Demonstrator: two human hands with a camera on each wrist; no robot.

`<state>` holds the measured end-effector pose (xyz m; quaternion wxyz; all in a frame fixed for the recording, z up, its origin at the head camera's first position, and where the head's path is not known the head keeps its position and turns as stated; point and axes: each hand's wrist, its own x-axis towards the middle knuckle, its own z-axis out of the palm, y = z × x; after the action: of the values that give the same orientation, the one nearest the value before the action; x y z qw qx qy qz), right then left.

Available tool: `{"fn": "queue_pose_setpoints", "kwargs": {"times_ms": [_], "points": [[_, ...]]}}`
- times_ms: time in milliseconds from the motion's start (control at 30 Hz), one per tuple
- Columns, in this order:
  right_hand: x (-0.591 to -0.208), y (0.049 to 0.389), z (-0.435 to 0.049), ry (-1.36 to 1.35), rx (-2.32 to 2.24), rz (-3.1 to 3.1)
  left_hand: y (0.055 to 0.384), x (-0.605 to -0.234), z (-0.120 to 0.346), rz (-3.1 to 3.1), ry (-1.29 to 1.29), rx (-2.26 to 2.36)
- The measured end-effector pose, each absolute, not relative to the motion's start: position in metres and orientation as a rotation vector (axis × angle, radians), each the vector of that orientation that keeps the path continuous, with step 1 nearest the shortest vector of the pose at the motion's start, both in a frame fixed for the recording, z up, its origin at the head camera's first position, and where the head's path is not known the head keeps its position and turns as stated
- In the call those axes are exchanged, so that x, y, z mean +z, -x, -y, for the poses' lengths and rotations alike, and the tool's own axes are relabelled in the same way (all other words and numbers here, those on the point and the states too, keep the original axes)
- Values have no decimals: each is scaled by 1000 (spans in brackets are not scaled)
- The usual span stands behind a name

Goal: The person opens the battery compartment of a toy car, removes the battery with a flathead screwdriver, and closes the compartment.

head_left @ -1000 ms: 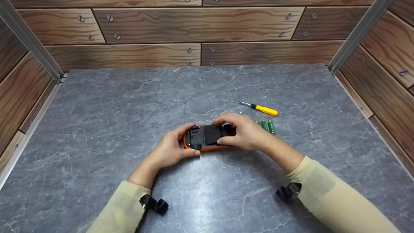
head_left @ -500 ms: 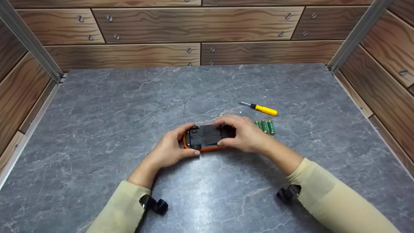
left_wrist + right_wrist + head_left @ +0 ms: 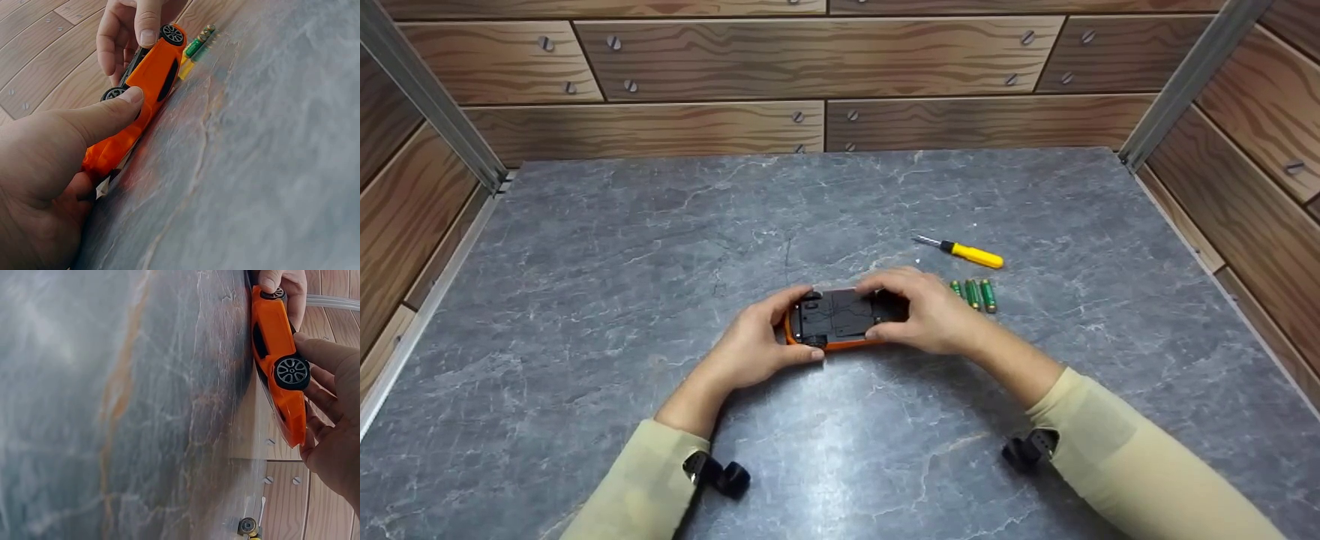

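Observation:
An orange toy car (image 3: 817, 319) lies upside down on the table, its black underside facing up. My left hand (image 3: 750, 345) grips the left end, thumb along the near side and fingers at the far side. The right hand (image 3: 934, 311) pinches a black battery cover (image 3: 852, 311) by its right end, thumb at the near corner and fingers at the far one. That cover lies almost level with the underside, its near edge slightly raised. In the right wrist view, the right thumb (image 3: 318, 349) touches the underside above the orange body (image 3: 275, 323) and wheel.
Several green batteries (image 3: 973, 294) lie just right of the right hand, partly hidden by it. Behind them is a screwdriver (image 3: 976, 256) with a yellow handle. Small bright specks, possibly screws, dot the grey marbled table (image 3: 660, 225). Wood-patterned walls (image 3: 825, 60) enclose the back and sides.
The battery cover has come down from a tilt to nearly level with the underside. My right hand has shifted very slightly; the left hand and car have stayed in place.

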<state>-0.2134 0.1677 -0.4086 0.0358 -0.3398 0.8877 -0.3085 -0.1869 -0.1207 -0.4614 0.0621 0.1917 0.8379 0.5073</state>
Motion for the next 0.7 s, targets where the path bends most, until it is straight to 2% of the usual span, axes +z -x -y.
{"fn": "queue_pose_setpoints", "kwargs": {"times_ms": [500, 700], "points": [[-413, 215, -172, 1125, -1081, -2711, 187, -461, 120, -2501, -582, 1568], [-416, 216, -177, 1050, -1108, -2720, 187, -461, 120, -2505, -571, 1558]]}}
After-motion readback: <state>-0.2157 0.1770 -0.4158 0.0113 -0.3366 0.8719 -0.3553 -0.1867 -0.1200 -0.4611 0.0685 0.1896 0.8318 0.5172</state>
